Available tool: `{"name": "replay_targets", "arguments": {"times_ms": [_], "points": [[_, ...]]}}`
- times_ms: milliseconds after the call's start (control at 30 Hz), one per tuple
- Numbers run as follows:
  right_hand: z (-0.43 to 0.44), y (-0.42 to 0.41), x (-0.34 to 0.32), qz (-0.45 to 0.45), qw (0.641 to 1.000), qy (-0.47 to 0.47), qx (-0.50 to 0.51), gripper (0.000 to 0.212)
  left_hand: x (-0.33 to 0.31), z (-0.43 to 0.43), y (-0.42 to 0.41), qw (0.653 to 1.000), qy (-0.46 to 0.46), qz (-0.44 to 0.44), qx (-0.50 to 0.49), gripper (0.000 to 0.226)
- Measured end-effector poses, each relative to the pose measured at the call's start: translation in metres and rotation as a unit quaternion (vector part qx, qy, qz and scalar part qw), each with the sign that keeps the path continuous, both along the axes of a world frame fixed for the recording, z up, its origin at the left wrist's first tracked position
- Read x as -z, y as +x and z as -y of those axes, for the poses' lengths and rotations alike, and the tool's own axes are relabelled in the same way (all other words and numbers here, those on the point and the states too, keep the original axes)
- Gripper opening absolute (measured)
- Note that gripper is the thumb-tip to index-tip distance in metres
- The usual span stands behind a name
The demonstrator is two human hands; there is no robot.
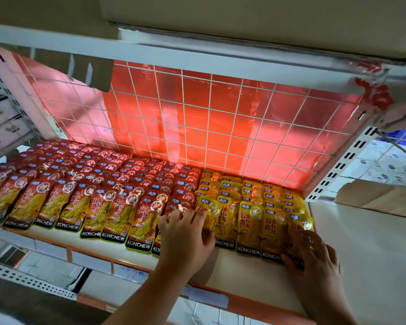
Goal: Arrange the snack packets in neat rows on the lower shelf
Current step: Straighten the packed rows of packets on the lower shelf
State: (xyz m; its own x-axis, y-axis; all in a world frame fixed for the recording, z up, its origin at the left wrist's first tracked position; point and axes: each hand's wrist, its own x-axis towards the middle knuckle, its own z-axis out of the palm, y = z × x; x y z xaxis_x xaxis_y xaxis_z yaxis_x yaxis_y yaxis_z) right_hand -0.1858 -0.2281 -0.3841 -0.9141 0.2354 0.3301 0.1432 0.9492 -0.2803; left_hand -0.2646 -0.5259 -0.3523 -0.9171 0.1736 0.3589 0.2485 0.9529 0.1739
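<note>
Both hands on the front row, lower shelf [244,273].

I see red packets [80,195] filling the left and middle in overlapping rows and yellow packets [251,207] at right, all back to the wire grid [197,118]. My left hand [185,233] covers the seam between the colours, fingers bent, thumb against a yellow packet; I cannot tell whether it grips. My right hand [314,256] lies spread and flat on the last yellow packet, hiding its label. A box [380,195] sits beyond the post, cut off.
</note>
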Motion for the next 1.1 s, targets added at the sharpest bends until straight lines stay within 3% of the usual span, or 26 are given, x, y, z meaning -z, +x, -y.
{"name": "replay_targets", "arguments": {"times_ms": [767, 1100], "points": [[0.001, -0.001, -0.002, 0.000, 1.000, 0.003, 0.009, 0.072, 0.003, 0.003, 0.001, 1.000, 0.015, -0.019, -0.001, 0.053], [0.004, 0.003, -0.014, -0.019, 1.000, -0.007, 0.006, 0.058, 0.003, 0.004, 0.005, 0.994, 0.057, -0.060, 0.075, 0.046]]}}
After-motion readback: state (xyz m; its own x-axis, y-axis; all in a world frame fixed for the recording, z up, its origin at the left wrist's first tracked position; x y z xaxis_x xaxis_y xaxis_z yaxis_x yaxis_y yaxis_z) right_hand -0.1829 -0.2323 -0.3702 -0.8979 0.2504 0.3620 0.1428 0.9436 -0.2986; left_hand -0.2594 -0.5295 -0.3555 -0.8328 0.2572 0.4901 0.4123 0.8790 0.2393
